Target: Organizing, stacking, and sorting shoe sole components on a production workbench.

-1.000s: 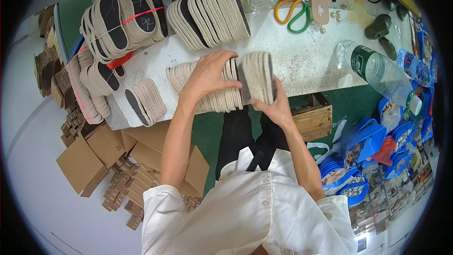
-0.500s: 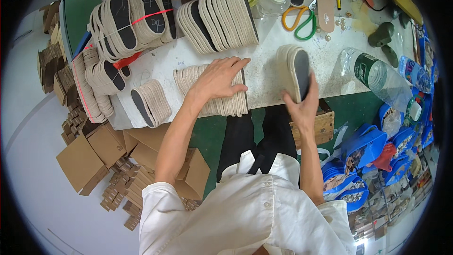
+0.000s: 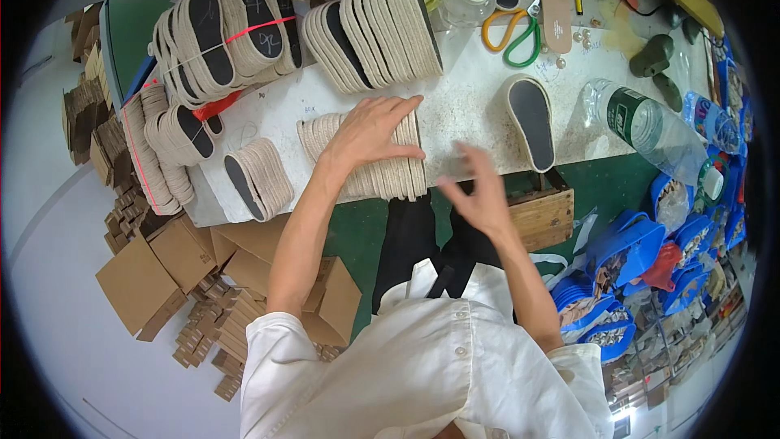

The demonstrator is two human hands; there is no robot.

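Note:
My left hand [image 3: 367,135] lies across a row of rope-edged shoe soles [image 3: 388,180] standing on edge, its fingers stretched out and its thumb toward the row's right end. My right hand [image 3: 486,202], partly blurred, hovers at the table's front edge between that row and a single sole. Its fingers are apart with nothing in them. The single shoe sole [image 3: 531,123] lies dark face up, near the front edge. A shorter stack of soles [image 3: 264,179] stands left of my left hand. Behind it is a longer row of soles [image 3: 392,36].
Tied bundles of soles [image 3: 218,45] fill the table's far left. Scissors [image 3: 522,39] with orange and green handles lie at the back, beside a clear jar [image 3: 466,2]. A large plastic bottle [image 3: 650,132] lies at the right. Cardboard boxes [image 3: 146,284] and blue bins [image 3: 624,248] stand below.
My right hand has let go of the soles it held at the right and moved left, toward the row. One sole now lies there. My left hand has hardly moved.

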